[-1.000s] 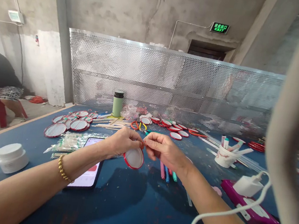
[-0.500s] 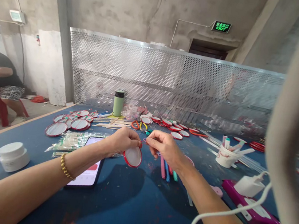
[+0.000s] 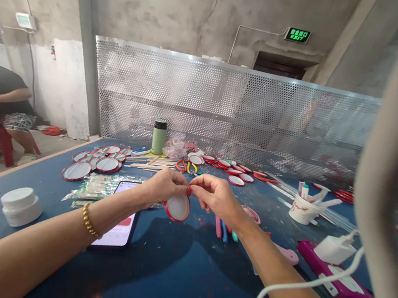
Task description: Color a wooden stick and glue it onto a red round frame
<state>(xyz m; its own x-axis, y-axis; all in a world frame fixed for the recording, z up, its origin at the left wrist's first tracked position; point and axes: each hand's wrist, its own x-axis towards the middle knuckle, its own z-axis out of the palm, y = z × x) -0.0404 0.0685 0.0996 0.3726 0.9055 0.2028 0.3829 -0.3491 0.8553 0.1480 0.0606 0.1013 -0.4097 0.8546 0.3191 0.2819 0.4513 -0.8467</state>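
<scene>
My left hand [image 3: 166, 188] is closed on the edge of a round white disc with a red rim [image 3: 177, 207], which hangs tilted below its fingertips. My right hand [image 3: 213, 193] is pinched at the disc's upper edge, against a small red piece [image 3: 189, 190] there. The fingertips of both hands almost meet, and they partly hide this piece. Several coloured pens [image 3: 224, 231] lie under my right wrist. A lit phone [image 3: 117, 228] is beneath my left forearm.
Similar red-rimmed discs [image 3: 77, 171] lie in piles at the left and back. Pliers [image 3: 192, 168], wooden sticks [image 3: 150, 166] and a green bottle [image 3: 158, 139] stand or lie behind. At right are a paper cup [image 3: 304, 211] with pens and a purple power strip [image 3: 336, 279]. A white jar [image 3: 20, 207] stands left.
My right hand has moved slightly left, and its fingertips now meet the disc's upper edge beside my left fingers. The disc stays in my left hand.
</scene>
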